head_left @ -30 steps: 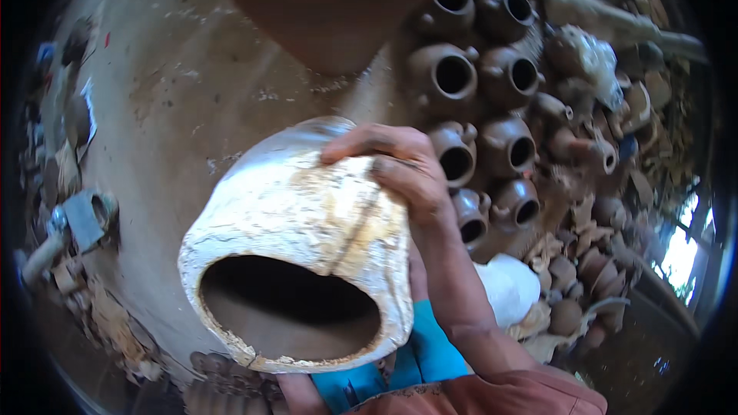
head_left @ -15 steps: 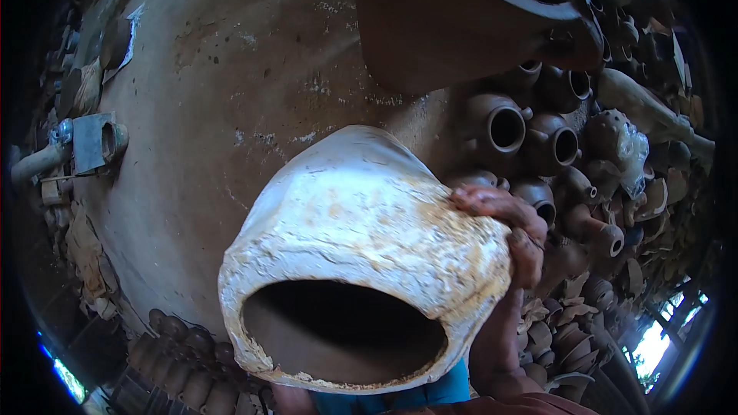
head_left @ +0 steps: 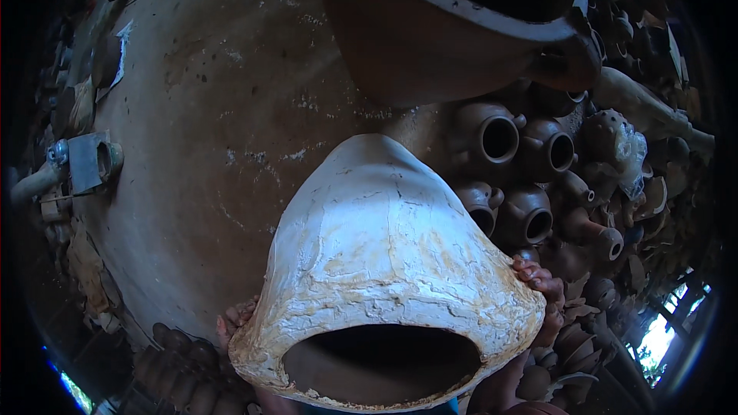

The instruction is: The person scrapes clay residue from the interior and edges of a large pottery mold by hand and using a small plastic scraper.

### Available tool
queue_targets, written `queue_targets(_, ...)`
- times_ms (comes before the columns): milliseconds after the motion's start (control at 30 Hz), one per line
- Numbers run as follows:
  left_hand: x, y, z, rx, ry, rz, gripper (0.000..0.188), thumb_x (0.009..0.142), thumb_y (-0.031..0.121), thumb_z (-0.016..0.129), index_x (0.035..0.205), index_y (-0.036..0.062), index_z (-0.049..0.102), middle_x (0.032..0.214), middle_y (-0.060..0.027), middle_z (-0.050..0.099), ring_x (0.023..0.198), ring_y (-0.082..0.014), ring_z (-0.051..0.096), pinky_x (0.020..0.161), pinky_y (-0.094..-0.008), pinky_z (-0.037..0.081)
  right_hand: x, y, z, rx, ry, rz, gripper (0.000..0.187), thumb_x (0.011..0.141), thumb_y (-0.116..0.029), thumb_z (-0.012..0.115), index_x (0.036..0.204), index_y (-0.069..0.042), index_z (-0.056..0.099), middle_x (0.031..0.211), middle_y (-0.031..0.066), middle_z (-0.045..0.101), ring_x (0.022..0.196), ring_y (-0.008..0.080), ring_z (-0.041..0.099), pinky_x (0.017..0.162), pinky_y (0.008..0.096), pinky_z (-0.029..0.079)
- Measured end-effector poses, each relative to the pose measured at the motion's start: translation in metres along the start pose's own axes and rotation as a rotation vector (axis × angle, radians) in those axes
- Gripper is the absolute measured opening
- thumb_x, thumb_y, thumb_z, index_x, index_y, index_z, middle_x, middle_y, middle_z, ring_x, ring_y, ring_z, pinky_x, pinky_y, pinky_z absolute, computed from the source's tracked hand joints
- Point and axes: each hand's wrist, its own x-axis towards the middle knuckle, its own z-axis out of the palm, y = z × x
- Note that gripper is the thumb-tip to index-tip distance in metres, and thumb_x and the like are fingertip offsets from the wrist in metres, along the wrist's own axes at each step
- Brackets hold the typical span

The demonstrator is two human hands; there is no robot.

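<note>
Stained brown floor (head_left: 200,154) ahead of left hand (head_left: 237,321); clay pots (head_left: 519,209) beyond right hand (head_left: 549,292). I hold white hollow vessel (head_left: 384,242) between both hands, mouth facing near side. Step, I judge: two-handed support; next move calls for even grip. Right hand curled round right flank; left clasping left flank, partly hidden; thumbs unseen.

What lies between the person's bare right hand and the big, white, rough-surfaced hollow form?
Nothing visible: the head view shows the right hand directly touching the white form.
</note>
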Motion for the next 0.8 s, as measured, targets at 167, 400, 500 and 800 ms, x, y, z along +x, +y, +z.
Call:
queue_targets(167,0.014,0.001,0.008,0.004,-0.006,-0.030,0.061,0.108,0.049,0.032,0.085,0.0019,0.064,0.096,-0.0169,0.068,0.109,-0.0288,0.062,0.120,-0.0490,0.032,0.003,-0.002,0.005,-0.028,0.076,0.042,0.040,0.092,-0.034,0.051,0.105,0.003,0.061,0.109,0.0238,0.065,0.113,0.0403,0.060,0.109,0.0594,0.037)
queue_targets(400,0.014,0.004,0.006,-0.002,0.031,-0.079,0.062,0.108,0.047,0.032,0.081,0.0022,0.064,0.092,-0.0168,0.069,0.107,-0.0287,0.063,0.121,-0.0491,0.031,0.000,-0.002,-0.004,-0.049,0.078,0.070,0.040,0.093,-0.036,0.054,0.106,0.001,0.060,0.105,0.0220,0.065,0.110,0.0415,0.061,0.108,0.0621,0.036)
queue_targets(500,0.004,0.012,-0.003,0.004,0.165,-0.081,0.065,0.108,0.047,0.032,0.068,0.0042,0.061,0.080,-0.0149,0.068,0.102,-0.0280,0.064,0.120,-0.0485,0.030,0.002,-0.002,-0.002,-0.058,0.070,0.087,0.039,0.093,-0.037,0.054,0.104,0.000,0.060,0.104,0.0219,0.065,0.108,0.0410,0.061,0.107,0.0619,0.037)
queue_targets(800,0.024,0.003,0.039,0.021,0.207,-0.085,0.065,0.108,0.047,0.033,0.065,0.0061,0.059,0.076,-0.0121,0.068,0.094,-0.0260,0.064,0.115,-0.0453,0.035,0.010,-0.007,0.003,-0.081,0.127,0.058,0.038,0.093,-0.036,0.053,0.101,0.001,0.060,0.104,0.0243,0.065,0.107,0.0417,0.062,0.106,0.0617,0.039)
